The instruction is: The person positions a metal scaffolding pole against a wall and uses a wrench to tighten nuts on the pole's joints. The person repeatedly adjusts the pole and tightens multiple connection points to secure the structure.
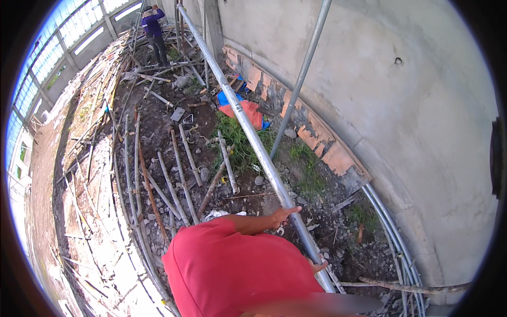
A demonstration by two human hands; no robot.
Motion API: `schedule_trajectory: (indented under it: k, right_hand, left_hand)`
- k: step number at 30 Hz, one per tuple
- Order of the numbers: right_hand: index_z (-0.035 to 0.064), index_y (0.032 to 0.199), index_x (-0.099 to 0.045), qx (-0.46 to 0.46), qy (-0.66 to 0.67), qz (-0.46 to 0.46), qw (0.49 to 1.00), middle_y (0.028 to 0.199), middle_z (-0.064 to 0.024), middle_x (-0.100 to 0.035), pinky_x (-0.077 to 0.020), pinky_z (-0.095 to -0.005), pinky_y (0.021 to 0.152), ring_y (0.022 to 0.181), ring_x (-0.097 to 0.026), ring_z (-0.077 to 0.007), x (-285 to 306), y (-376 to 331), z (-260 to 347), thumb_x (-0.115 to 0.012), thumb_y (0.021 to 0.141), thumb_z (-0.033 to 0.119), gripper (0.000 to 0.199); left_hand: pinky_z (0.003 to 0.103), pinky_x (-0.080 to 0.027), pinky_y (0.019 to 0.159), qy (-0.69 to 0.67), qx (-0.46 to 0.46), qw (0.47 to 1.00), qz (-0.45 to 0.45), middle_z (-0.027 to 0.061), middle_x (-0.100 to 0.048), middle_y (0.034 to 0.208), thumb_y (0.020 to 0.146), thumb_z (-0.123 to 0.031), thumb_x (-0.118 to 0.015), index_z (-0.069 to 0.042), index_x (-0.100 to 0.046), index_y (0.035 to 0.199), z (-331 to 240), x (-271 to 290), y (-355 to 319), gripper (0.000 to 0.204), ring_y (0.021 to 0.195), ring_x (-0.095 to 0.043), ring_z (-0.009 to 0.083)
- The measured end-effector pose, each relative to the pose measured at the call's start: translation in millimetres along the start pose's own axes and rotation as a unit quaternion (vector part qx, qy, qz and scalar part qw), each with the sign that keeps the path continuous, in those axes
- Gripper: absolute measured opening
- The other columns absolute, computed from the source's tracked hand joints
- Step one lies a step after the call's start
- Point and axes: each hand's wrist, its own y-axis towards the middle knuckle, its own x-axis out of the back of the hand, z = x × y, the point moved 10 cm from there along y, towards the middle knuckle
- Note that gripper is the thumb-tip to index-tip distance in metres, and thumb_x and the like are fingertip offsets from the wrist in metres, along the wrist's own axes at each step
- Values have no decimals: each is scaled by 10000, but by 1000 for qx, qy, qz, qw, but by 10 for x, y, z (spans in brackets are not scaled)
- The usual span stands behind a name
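Right, from where I sit, the thing in hand is a long metal pipe [245,124], running just past the front of the red-shirted torso [227,264] and over rubble and grass [232,142]. The left hand [283,215] is clamped on it, thumb over the shaft; the right hand [318,266] also looks closed around it, lower down and nearer the body, though its fingers are mostly hidden from me. I judge the pipe to be stiff and fairly heavy for its length, hardly fragile, and smooth enough to slide through a slack or sweaty palm. Both hands sit toward the near end, so if nothing bears the far part, I expect it to feel front-heavy; I'd spread the grip wider on the bare round shaft, one hand close to the balance point. Its long axis slants across my view, from the lower right by the body away ahead and to the left, the far end pointing toward the foot of a concrete column [213,29] and passing to the right of a co-worker [154,34] well off. I cannot tell whether that end rests on anything, and a blur hides the near tip. A slimmer pole [299,87] slants the opposite way, beside the grey wall [412,90].
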Motion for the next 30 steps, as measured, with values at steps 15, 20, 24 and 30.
schedule_trajectory:
  k: [15, 20, 24, 30]
  right_hand:
    - [221, 1628, -265, -32, 182, -182, 966, 1669, -130, -222, -233, -601, 1211, 1518, -258, -343, 751, -723, 552, -661, 694, 903, 1223]
    - [193, 1656, -176, 34, 160, -237, 958, 1680, -179, -158, -247, -569, 1212, 1523, -245, -385, 1484, -529, 1076, -654, 696, 909, 1289]
    - [149, 1646, -200, 61, 132, -209, 967, 1607, -193, -307, -301, -564, 1185, 1464, -339, -376, 1674, -289, 1382, -687, 732, 857, 1254]
    - [-30, 1259, -444, 49, 136, -208, 967, 1155, -92, -494, -464, -458, 1047, 1054, -525, -268, 1891, 126, 1509, -822, 741, 710, 979]
  left_hand:
    - [232, -311, 445, -22, 99, 994, 40, 34, -727, 1038, 905, -339, -744, -93, -647, 1174, 93, 162, -204, 377, 557, -424, 83]
    - [235, -315, 439, -31, 71, 997, 27, 94, -723, 1131, 905, -311, -740, -121, -520, 1202, 20, 178, -204, 416, 539, -422, 92]
    - [235, -291, 424, -34, 77, 996, 15, 84, -732, 1120, 902, -330, -740, -128, -553, 1156, 59, 189, -194, 375, 520, -374, 90]
    - [243, -261, 421, -28, 82, 995, 45, 23, -745, 989, 936, -374, -714, -106, -662, 1093, 204, 146, -211, 315, 486, -346, 69]
